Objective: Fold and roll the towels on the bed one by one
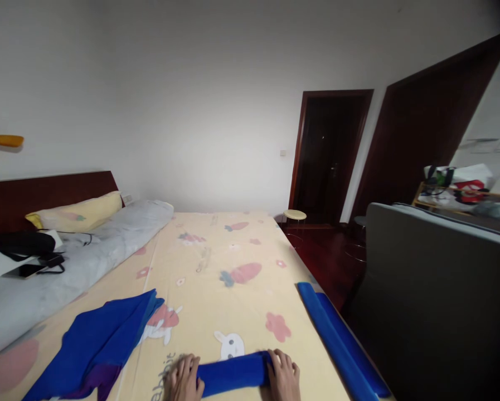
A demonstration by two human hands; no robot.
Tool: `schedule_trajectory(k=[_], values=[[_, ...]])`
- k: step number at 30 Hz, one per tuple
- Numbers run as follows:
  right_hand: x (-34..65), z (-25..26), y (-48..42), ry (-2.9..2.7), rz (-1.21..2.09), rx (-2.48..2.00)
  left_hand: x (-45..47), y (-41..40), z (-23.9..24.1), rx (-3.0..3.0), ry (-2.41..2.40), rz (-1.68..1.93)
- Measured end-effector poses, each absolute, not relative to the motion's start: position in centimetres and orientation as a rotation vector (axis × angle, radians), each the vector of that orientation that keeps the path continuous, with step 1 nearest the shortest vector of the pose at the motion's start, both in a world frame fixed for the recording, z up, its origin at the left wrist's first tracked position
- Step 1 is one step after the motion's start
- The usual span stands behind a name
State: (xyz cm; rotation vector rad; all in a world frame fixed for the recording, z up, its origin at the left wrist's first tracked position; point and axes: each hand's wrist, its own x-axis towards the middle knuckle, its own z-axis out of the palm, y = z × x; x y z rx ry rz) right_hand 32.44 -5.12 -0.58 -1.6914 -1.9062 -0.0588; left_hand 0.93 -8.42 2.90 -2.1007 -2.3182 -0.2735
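And here's the folded blue cloth (pixel 233 374) on the near bed (pixel 250 303), left hand (pixel 186 380) with fingers curled at its left end, right hand (pixel 285 377) with fingers bent, slightly parted over its right, pinch impossible to tell; far right, a rack (pixel 418 192) holds something red (pixel 471 192)

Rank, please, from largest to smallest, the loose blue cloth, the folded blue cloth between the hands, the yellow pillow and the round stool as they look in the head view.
1. Loose blue cloth
2. Folded blue cloth and yellow pillow: too alike to rank
3. Round stool
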Motion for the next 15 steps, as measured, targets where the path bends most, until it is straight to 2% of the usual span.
schedule_trajectory(k=[4,8,11,15], values=[[29.8,-2.6,-5.6,-2.081,-0.032,-1.501,3.4,-7.9,-0.2,-2.320,-2.103,-0.433],[26.4,-3.7,-6.0,-2.310,0.017,-1.189,7.4,-8.1,-2.9,-2.593,-1.891,-0.417],[26.5,-3.2,-6.1,-2.340,-0.016,-1.105,7.5,-8.5,-3.1,-2.608,-1.906,-0.393],[29.6,-1.3,-6.2,-2.298,0.050,-1.223,4.0,-9.2,-1.2,-2.522,-1.902,-0.382]])
